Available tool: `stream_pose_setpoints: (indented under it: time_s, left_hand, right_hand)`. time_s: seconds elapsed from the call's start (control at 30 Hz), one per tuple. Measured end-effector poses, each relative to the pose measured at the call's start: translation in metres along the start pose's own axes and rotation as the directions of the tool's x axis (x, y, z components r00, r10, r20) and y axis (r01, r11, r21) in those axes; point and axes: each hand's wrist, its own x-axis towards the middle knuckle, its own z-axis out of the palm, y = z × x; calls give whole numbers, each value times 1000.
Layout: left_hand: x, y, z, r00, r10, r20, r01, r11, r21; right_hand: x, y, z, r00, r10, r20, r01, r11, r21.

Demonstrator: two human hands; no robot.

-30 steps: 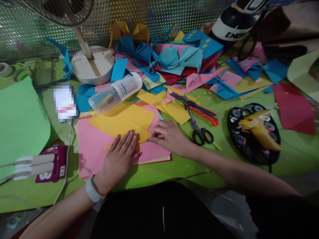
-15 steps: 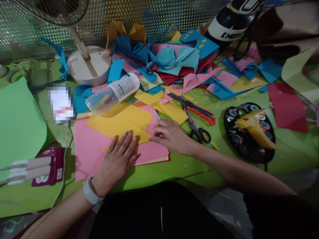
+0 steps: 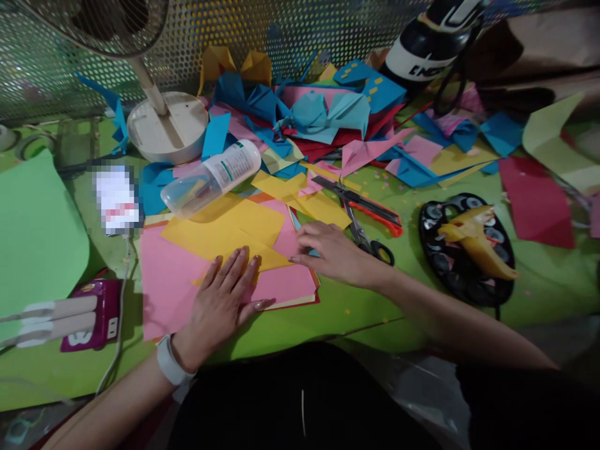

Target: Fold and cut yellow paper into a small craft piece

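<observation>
My left hand [image 3: 228, 290] lies flat with fingers spread, pressing a folded piece of yellow paper [image 3: 268, 257] down on a sheet of pink paper [image 3: 169, 284]. Beyond it, another yellow sheet [image 3: 225, 222] rests on the same stack. My right hand [image 3: 330, 253] is closed, its fingers curled and a fingertip at the pointed right end of the folded yellow paper; the pinch itself is partly hidden. Just past that hand lie scissors [image 3: 359, 231] with black handles, under a box cutter [image 3: 375, 212] with an orange-red edge. A clear bottle [image 3: 210, 178] lies on its side behind the yellow sheet.
A fan base [image 3: 169, 128], a heap of folded coloured papers [image 3: 309, 115] and a dark bottle [image 3: 417, 56] stand at the back. To the right sits a black palette [image 3: 434, 262] with a banana peel [image 3: 487, 250]. Leftward are a phone [image 3: 115, 197] and a purple power strip [image 3: 100, 312].
My right hand has slid slightly right along the yellow paper's edge to its tip. My left thumb has spread outward; the left hand otherwise stays put.
</observation>
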Motion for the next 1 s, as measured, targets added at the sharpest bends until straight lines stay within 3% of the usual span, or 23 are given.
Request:
stream_pose_setpoints:
  time_s: [0.47, 0.57, 0.67, 0.77, 0.87, 1.0]
  left_hand:
    - [0, 0, 0, 1000, 19, -20, -19, 1000, 0]
    - [-1, 0, 1, 999, 26, -24, -26, 1000, -7]
    - [-2, -2, 2, 1000, 24, -17, -24, 999, -28]
    - [-3, -3, 3, 999, 47, 4, -47, 998, -50]
    - [-2, -2, 3, 999, 35, 40, -33, 998, -50]
    - [-2, 2, 2, 999, 9, 40, -7, 998, -56]
  right_hand:
    - [-2, 5, -13, 998, -44, 50, 48, 995, -86]
    - [-7, -6, -15, 995, -17, -93, 10, 997, -76]
    - [-11, -30, 5, 946, -128, -298, 112, 991, -70]
    - [-12, -50, 40, 927, -318, -200, 285, 942, -179]
    - [-13, -54, 67, 932, -348, -103, 314, 916, -251]
    - [-19, -47, 77, 931, -358, -70, 328, 906, -266]
